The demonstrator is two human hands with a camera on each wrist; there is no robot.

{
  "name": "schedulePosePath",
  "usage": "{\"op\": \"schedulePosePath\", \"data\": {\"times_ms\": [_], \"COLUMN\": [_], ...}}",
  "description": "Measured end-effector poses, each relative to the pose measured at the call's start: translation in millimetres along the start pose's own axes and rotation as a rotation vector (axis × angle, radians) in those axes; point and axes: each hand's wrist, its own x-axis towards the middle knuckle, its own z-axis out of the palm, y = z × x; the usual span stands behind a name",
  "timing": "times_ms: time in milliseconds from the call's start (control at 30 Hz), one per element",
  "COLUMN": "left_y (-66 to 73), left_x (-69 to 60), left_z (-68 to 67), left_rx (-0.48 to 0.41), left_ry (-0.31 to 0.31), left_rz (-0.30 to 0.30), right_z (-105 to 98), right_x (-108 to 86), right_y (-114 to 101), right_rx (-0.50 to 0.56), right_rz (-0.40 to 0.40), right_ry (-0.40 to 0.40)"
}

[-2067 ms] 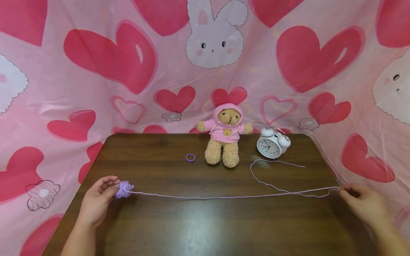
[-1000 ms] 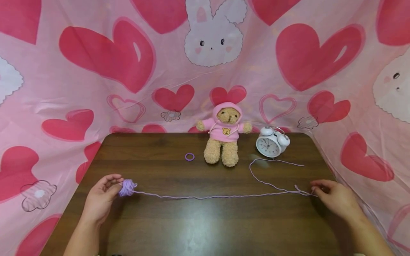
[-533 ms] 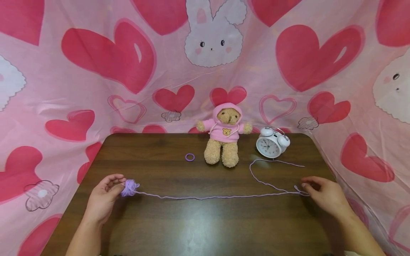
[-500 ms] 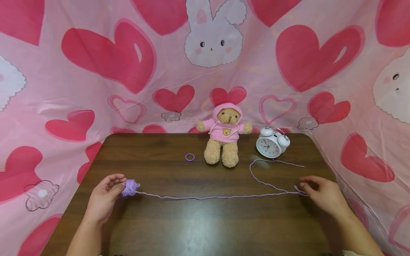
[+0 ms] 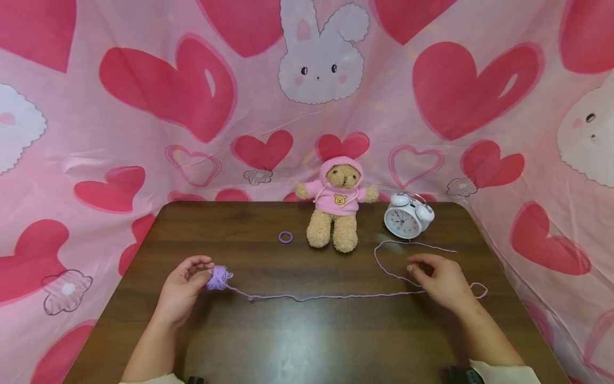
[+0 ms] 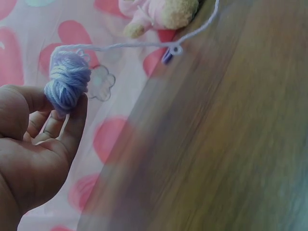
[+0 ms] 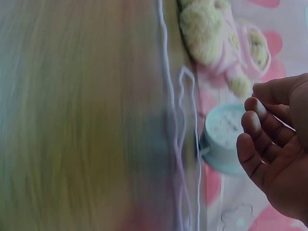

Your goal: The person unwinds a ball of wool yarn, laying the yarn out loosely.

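Lilac yarn ball (image 5: pixel 219 278) pinched in the left hand (image 5: pixel 181 292)
It's nearer the table (image 5: pixel 297 266)'s left edge; the empty right hand (image 5: pixel 445 281), loosely curled, hovers over the strand (image 5: pixel 331 296).

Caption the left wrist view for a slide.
Left hand pinches a lilac yarn ball; plush bear at the top edge.

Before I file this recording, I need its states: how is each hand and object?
Left hand: pinching a lavender wound yarn ball
Yarn ball: partly unwound
Loose lavender strand: slack, mostly on the brown wooden table
Right hand: fingers bent, holding nothing visible
Purple ring: lying flat
Tan plush bear: upright, pink hood up
White round alarm clock: standing, dial showing
Pink heart-print cloth backdrop: hanging, creased
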Motion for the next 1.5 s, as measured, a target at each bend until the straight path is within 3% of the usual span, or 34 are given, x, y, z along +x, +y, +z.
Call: {"op": "schedulePosePath", "data": {"times_ms": [633, 1500], "left_y": [1.2, 4.5], "left_x": [10.9, 13.3], "left_z": [37.6, 85.9], "left_rx": [0.016, -0.016], "left_ry": [-0.077, -0.159], "left_rz": [-0.028, -0.051], "right_z": [65, 138], "right_x": [19.7, 18.4], "right_y": [-68, -146], "right_rx": [0.189, 0.395], "right_rz": [-0.117, -0.265], "right_ry": [-0.087, -0.255]}}
